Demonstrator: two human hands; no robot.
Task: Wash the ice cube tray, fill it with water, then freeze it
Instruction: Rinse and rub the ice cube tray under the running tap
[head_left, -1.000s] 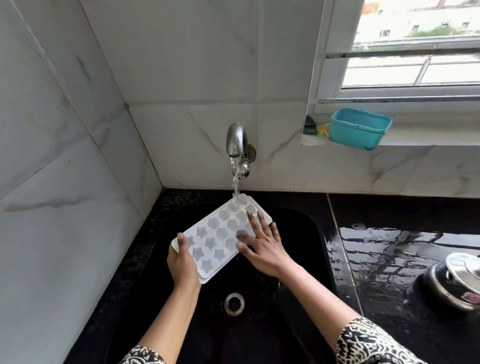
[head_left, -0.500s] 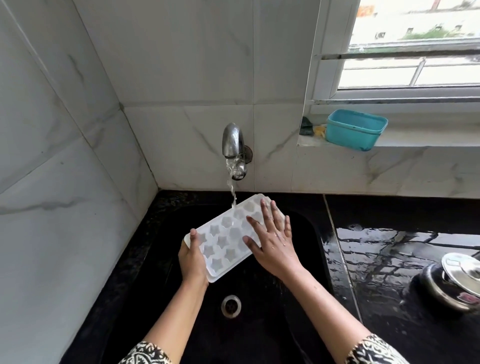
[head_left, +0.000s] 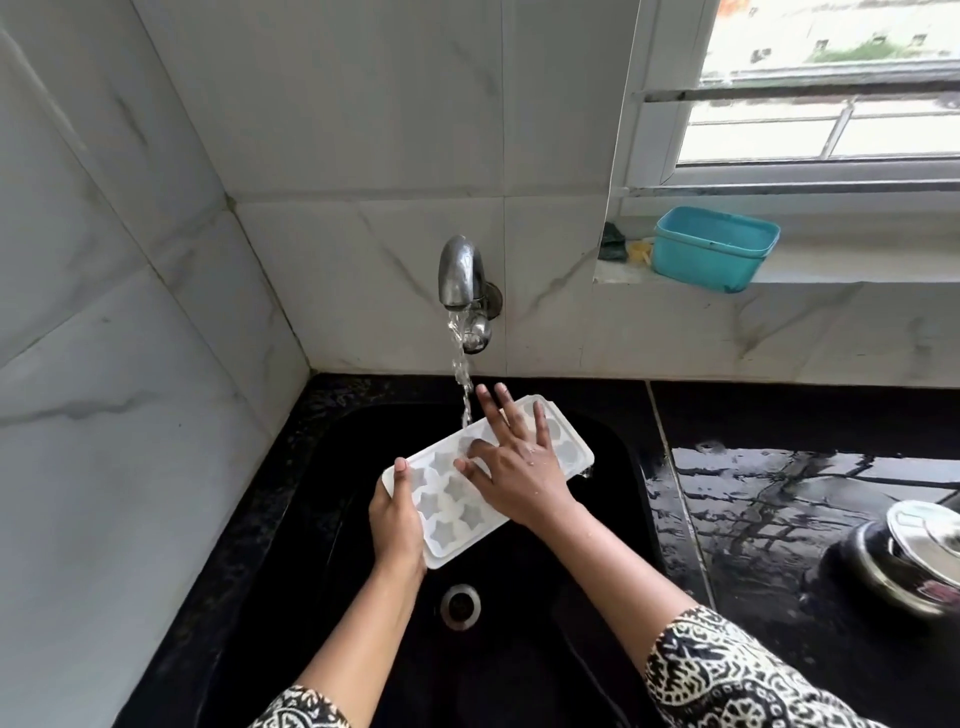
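A white ice cube tray (head_left: 451, 512) with star-shaped cells is held over the black sink (head_left: 618, 447), tilted with its far end higher. My left hand (head_left: 396, 519) grips its near left edge, thumb on top of the rim. My right hand (head_left: 514, 457) lies flat on the tray's cells with fingers spread, reaching toward the far end. Water runs from the steel wall tap (head_left: 460, 275) and lands on the tray's far left edge beside my right fingertips. Some water drips off the tray's right edge.
The sink's drain (head_left: 460, 605) lies below the tray. A wet black counter (head_left: 810, 499) stretches to the right with a steel lidded pot (head_left: 914, 556) on it. On the window ledge stand a teal tub (head_left: 714, 248) and a scrubber (head_left: 613, 241).
The tray has shifted right and nearer, so the stream now falls on its left edge. My right hand has slid up the tray toward the far end. The left grip is unchanged.
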